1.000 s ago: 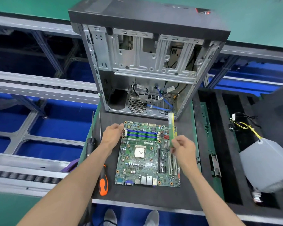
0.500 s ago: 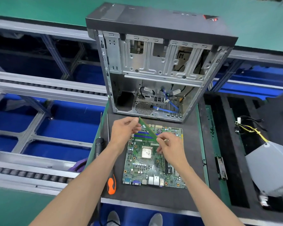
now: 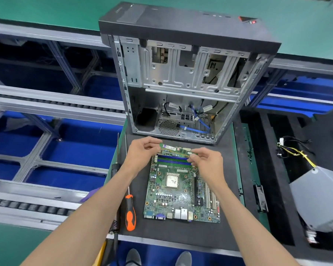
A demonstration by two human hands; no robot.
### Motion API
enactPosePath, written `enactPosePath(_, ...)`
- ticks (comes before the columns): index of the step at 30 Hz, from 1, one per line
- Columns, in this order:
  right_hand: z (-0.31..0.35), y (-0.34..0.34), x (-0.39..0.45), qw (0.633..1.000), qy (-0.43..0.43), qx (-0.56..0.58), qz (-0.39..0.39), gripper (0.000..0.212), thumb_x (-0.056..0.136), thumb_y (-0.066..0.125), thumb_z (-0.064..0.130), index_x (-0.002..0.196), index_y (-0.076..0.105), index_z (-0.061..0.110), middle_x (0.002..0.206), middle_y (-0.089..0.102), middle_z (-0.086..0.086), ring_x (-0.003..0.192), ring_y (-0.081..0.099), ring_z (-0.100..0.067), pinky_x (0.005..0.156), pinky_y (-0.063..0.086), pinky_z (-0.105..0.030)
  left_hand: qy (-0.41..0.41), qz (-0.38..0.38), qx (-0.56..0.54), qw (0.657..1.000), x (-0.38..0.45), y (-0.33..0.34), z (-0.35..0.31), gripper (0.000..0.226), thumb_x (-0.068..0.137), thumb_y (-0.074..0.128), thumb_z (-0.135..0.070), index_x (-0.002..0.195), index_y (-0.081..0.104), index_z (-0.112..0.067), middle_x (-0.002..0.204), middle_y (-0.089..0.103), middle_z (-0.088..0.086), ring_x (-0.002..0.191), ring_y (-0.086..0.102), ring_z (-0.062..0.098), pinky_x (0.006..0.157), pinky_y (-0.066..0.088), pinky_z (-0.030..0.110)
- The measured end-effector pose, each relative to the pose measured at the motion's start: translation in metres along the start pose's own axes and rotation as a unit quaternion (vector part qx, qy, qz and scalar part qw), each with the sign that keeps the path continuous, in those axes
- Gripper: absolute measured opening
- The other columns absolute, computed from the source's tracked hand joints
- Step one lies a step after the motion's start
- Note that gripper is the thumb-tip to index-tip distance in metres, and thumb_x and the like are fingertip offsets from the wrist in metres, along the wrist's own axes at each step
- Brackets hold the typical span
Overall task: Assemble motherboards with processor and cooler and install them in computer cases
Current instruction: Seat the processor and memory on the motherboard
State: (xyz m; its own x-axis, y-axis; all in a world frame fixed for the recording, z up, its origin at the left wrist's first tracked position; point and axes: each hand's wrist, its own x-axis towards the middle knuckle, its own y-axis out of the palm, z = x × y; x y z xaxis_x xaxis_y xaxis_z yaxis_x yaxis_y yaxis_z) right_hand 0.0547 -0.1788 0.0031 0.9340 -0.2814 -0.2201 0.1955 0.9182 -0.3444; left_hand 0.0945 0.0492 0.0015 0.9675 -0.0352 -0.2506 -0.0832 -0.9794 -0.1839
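Note:
A green motherboard (image 3: 181,196) lies flat on the black mat, its silver processor (image 3: 172,180) in the middle and blue memory slots (image 3: 171,160) along its far edge. Both hands hold a green memory stick (image 3: 176,148) level, just above those slots. My left hand (image 3: 142,152) pinches its left end and my right hand (image 3: 206,160) pinches its right end. The open computer case (image 3: 181,77) stands upright just behind the board, blue and black cables hanging inside it.
An orange-and-black screwdriver (image 3: 130,214) and a longer black one (image 3: 116,169) lie left of the board. A grey power supply (image 3: 319,200) with yellow and black wires sits in the black tray at right. Conveyor rails run along the left.
The memory stick went from upright in my right hand alone to level over the far slots, with my left hand now on its other end. The view shifted slightly.

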Motion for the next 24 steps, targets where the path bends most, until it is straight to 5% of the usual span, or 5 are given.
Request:
enactPosePath(5, -0.007, 0.001, 0.009, 0.993, -0.035, -0.108, -0.013, 0.012, 0.093, 0.071, 0.007, 0.096, 0.077, 0.016, 0.083, 0.074, 0.005, 0.083, 0.067, -0.007, 0.078, 0.051, -0.021, -0.024, -0.019, 0.176, 0.984, 0.002, 0.001, 0.025, 0.025, 0.1, 0.058, -0.011, 0.115, 0.072, -0.025, 0.1, 0.068, -0.009, 0.088, 0.06, 0.003, 0.082, 0.046, 0.017)
enactPosePath(8, -0.012, 0.006, 0.011, 0.988, -0.05, -0.143, 0.003, 0.012, 0.094, 0.069, 0.007, 0.095, 0.076, 0.016, 0.082, 0.071, 0.007, 0.08, 0.061, 0.0, 0.069, 0.043, -0.01, -0.047, -0.005, 0.194, 0.98, 0.004, 0.003, 0.033, 0.024, 0.102, 0.054, -0.014, 0.114, 0.073, -0.024, 0.104, 0.068, -0.005, 0.095, 0.06, 0.012, 0.084, 0.043, 0.022)
enactPosePath(16, -0.016, 0.013, 0.011, 0.984, -0.071, -0.161, 0.009, 0.011, 0.094, 0.069, 0.004, 0.094, 0.076, 0.012, 0.083, 0.072, 0.005, 0.077, 0.062, -0.004, 0.066, 0.04, -0.003, -0.073, 0.016, 0.183, 0.98, 0.014, 0.002, 0.033, 0.025, 0.103, 0.051, -0.014, 0.103, 0.073, -0.026, 0.07, 0.056, -0.006, 0.059, 0.043, 0.01, 0.049, 0.031, 0.015)
enactPosePath(24, -0.017, 0.014, 0.009, 0.985, -0.085, -0.151, 0.004, 0.009, 0.094, 0.069, 0.004, 0.093, 0.076, 0.009, 0.083, 0.073, 0.002, 0.077, 0.063, -0.003, 0.067, 0.042, -0.004, -0.075, 0.033, 0.181, 0.98, 0.014, 0.0, 0.031, 0.025, 0.104, 0.049, -0.014, 0.102, 0.07, -0.028, 0.087, 0.064, -0.004, 0.078, 0.053, 0.01, 0.062, 0.038, 0.021)
